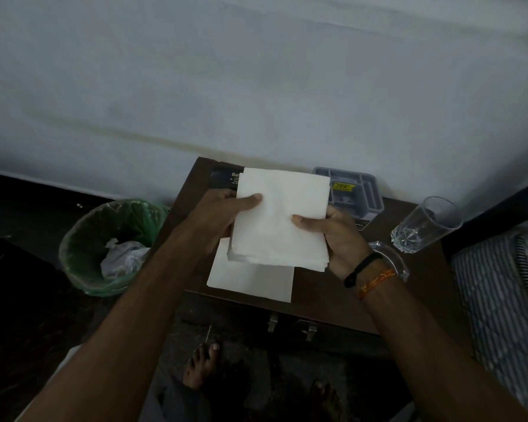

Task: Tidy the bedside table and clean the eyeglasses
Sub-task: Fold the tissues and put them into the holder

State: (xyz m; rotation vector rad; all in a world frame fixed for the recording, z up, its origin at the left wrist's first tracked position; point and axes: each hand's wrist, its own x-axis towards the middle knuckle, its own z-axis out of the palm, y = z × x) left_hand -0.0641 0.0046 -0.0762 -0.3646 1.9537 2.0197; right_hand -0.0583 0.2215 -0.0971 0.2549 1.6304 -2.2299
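The bedside table (333, 287) is a dark brown wooden top standing against the pale wall, and I take it as my landmark. Above its middle I see a stack of white napkins (279, 217) held up off the wood, flat, clean and squared, with the lower edges of its layers slightly fanned. The left hand (218, 220) pinches the stack's left edge, thumb on top and fingers curled underneath; the right hand (337, 239) pinches the right edge the same way, thumb pressed onto the top sheet. One more white sheet (250, 278) lies flat on the table under the stack, its near corner close to the table's front edge. At the table's back right sits a grey tray (357, 190) with compartments and a yellow sticker, close to the wall. A clear drinking glass (424, 226) stands near the table's right edge, just beyond the right wrist. Something dark with white lettering lies at the table's back left, mostly hidden by the stack; I cannot tell what it is. The table's front right part shows bare wood. Left of the table, on the floor, stands a green-lined bin (110, 248) holding crumpled waste. Right of the table is striped bedding (503, 300).
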